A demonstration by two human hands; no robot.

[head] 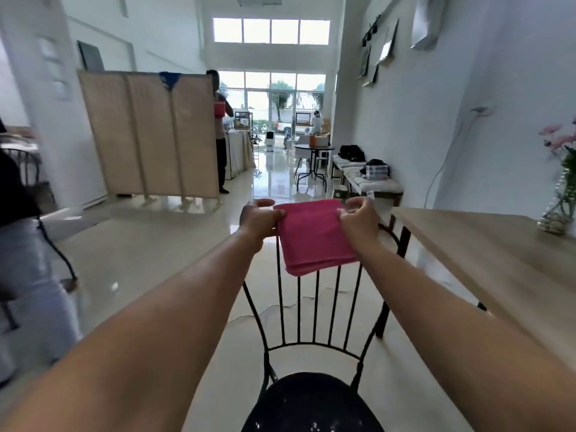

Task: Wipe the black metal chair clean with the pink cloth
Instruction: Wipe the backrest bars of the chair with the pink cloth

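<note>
The black metal chair [314, 347] stands right in front of me, its round dark seat at the bottom of the view and its thin vertical back bars rising toward my hands. A folded pink cloth [314, 238] hangs over the top of the chair's back, hiding the top rail. My left hand [260, 221] pinches the cloth's upper left corner. My right hand [358, 219] grips its upper right corner. Both arms are stretched out over the seat.
A wooden table [486, 244] with a glass vase of pink flowers [559, 194] stands to the right. A person in light trousers [28, 275] is close on the left. Farther off stand a beige folding screen [149, 135], another person [220, 132], a round table and a bench.
</note>
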